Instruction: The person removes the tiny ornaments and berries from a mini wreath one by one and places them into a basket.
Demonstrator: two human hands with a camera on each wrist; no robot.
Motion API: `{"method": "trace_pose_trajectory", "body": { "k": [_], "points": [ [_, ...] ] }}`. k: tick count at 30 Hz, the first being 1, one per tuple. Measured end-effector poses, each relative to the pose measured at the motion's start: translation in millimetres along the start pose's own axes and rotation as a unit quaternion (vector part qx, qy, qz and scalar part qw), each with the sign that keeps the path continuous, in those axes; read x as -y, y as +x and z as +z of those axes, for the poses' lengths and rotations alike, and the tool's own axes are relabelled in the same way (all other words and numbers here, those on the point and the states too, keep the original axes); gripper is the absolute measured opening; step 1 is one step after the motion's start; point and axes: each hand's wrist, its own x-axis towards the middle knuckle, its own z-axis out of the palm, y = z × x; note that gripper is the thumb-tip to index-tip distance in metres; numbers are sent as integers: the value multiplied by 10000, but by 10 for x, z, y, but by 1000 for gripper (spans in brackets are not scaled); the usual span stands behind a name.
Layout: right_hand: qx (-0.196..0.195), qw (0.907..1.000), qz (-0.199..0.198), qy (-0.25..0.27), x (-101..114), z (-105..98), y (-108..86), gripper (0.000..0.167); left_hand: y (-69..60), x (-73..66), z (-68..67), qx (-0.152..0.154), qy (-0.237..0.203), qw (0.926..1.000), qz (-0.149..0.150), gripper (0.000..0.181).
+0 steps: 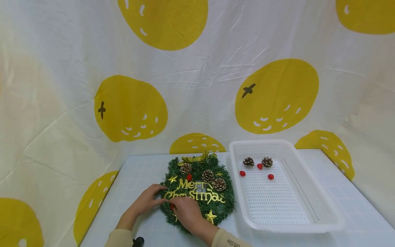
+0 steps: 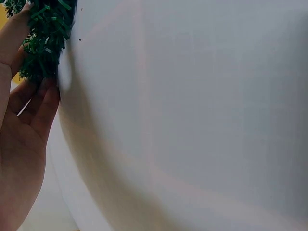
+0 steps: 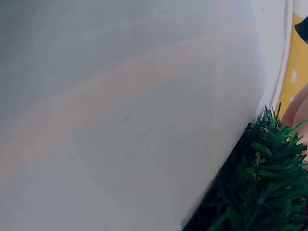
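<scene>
Lying flat on the table (image 1: 139,181), the green wreath (image 1: 203,206) is sitting ahead of the person, rightward of the left hand (image 1: 149,199) and partly beneath the right hand (image 1: 186,209). By my judgement, the next move is hinging on a red berry (image 1: 171,206) in the wreath's near-left part: it is nestling at the right hand's bent fingertips, just beyond the left thumb, the right hand looking nearer. Whether those fingertips are pinching it, I am not managing to tell; the hand is hiding the contact. The left hand is holding the wreath's left edge, partly open, greenery sitting between thumb and fingers. Wreath being round, no long axis is showing; its gold lettering (image 1: 200,196) is running left to right, reading upright for the person, and the ribbon bow (image 1: 197,158) is marking a top pointing away. Berry's own axis: too small and covered for judging
</scene>
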Motion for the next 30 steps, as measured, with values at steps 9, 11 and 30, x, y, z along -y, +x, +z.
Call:
{"method": "trace_pose_trajectory", "body": {
  "k": [9, 11, 30],
  "points": [
    [-159, 9983, -22, 567, -32, -29, -10, 18, 0, -12, -1, 16, -7, 10000, -46, 47],
    [-160, 9966, 57, 806, -44, -58, -14, 18, 1, -15, 1, 13, -11, 10000, -81, 47],
    [-680, 9696, 774, 2218, -276, -445, 120, 26, 11, 28, 18, -58, 69, 10000, -26, 48]
  ]
}}
